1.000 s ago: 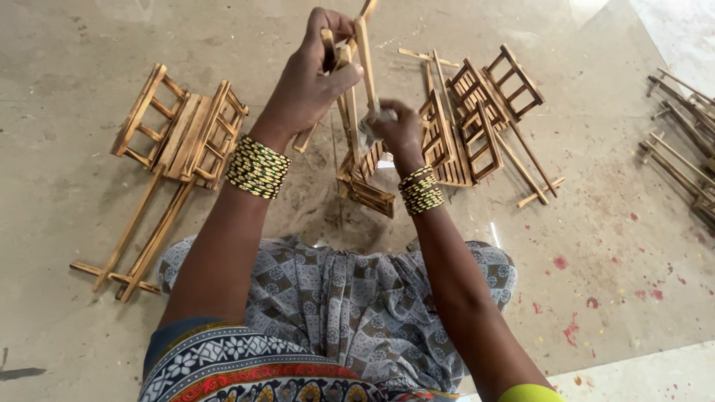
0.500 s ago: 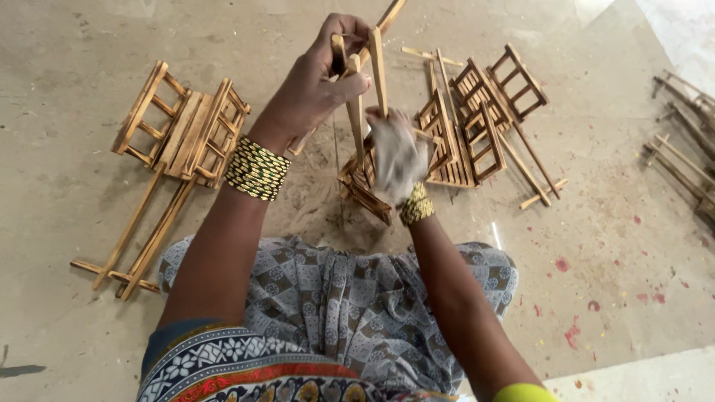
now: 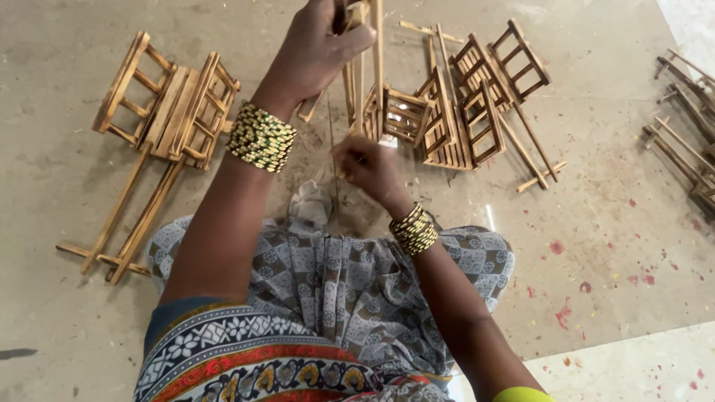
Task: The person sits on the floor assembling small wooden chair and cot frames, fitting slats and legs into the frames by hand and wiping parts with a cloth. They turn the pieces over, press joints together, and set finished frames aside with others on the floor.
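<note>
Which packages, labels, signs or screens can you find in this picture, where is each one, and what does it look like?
None: no package, label, sign or screen is in view. Only wooden frames lie on the floor, and the left hand holds up another wooden frame.

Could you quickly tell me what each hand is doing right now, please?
Left hand: closed around the wooden frame.
Right hand: fingers pinched low beside the frame; holding what cannot be told.
</note>
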Motion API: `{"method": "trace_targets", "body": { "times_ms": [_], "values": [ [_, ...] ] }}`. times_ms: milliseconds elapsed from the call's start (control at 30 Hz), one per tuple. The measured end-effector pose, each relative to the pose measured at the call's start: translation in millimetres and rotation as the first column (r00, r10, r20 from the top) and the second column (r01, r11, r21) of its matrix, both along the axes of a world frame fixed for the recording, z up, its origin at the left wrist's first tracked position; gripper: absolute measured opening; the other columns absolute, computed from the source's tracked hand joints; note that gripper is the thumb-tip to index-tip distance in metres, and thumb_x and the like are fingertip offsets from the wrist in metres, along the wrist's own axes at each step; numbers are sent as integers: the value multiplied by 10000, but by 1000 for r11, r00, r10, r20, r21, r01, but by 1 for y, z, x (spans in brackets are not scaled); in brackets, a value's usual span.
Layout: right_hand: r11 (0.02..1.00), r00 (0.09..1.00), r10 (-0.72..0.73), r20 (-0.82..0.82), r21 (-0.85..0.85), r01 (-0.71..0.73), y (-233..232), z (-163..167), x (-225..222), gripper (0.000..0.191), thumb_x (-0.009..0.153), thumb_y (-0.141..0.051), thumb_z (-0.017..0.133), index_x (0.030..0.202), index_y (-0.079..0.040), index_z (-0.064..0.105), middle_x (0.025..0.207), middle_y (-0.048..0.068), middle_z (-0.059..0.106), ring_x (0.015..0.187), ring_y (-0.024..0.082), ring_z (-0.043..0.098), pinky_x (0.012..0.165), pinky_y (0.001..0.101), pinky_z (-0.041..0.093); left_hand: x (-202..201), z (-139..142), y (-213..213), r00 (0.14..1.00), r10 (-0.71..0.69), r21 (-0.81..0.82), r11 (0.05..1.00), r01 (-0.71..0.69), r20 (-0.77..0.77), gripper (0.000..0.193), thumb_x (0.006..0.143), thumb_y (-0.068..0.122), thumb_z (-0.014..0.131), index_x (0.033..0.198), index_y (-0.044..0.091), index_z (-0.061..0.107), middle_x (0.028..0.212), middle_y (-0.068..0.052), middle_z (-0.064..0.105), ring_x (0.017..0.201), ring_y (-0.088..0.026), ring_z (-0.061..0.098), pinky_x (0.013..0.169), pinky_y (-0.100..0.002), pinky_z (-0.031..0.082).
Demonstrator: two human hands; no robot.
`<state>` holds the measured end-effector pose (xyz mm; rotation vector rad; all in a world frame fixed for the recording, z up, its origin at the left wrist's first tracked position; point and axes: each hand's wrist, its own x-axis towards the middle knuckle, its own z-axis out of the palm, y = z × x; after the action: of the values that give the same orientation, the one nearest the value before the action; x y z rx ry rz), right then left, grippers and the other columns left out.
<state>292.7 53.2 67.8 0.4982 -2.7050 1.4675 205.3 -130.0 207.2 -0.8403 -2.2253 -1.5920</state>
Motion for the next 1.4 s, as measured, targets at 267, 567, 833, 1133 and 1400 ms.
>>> {"method": "trace_targets", "body": {
  "times_ms": [267,567,833,1133,1400],
  "values": [
    [796,947,224,228,518,-313,-53,-102,10,584,822,-126,728,1381,-203,581,1281,205,563,1133,390,580,892,499,544,0,-12,19,993,-49,22,998,51,-112,361,1044,234,727,849,73,469,704,21,442,600,-97,444,569,-295,397],
    [817,957,288,40,511,-267,-85,-157,31,273,814,-139,707,1086,-124,713,1127,166,644,1079,342,634,906,494,577,2,-1,8,990,6,36,999,-1,-140,426,1032,249,730,1259,-10,479,810,-18,568,683,-116,544,633,-320,498],
    [966,796,209,-568,-8,-259,16,51,-10,192,1003,-28,704,1172,-119,687,1062,79,772,917,182,779,751,286,680,2,-4,-13,993,-40,69,996,48,-112,617,1054,223,697,1516,5,352,1153,-74,714,913,-149,677,861,-330,596],
    [902,912,-257,-320,-418,107,18,86,-79,261,994,-50,683,1255,-45,685,985,103,761,774,128,764,670,270,694,15,6,8,998,-58,77,995,60,-31,623,1036,189,701,1520,62,329,1244,-132,715,1042,-182,726,969,-316,619],
    [751,897,-437,-66,-576,323,19,63,-71,232,1019,-137,660,1225,-34,691,1091,142,737,868,175,763,709,321,699,17,7,-11,975,-158,129,975,178,-155,492,1077,147,708,1459,55,412,1428,-185,645,1340,-238,648,1153,-362,523]
  ]
}}
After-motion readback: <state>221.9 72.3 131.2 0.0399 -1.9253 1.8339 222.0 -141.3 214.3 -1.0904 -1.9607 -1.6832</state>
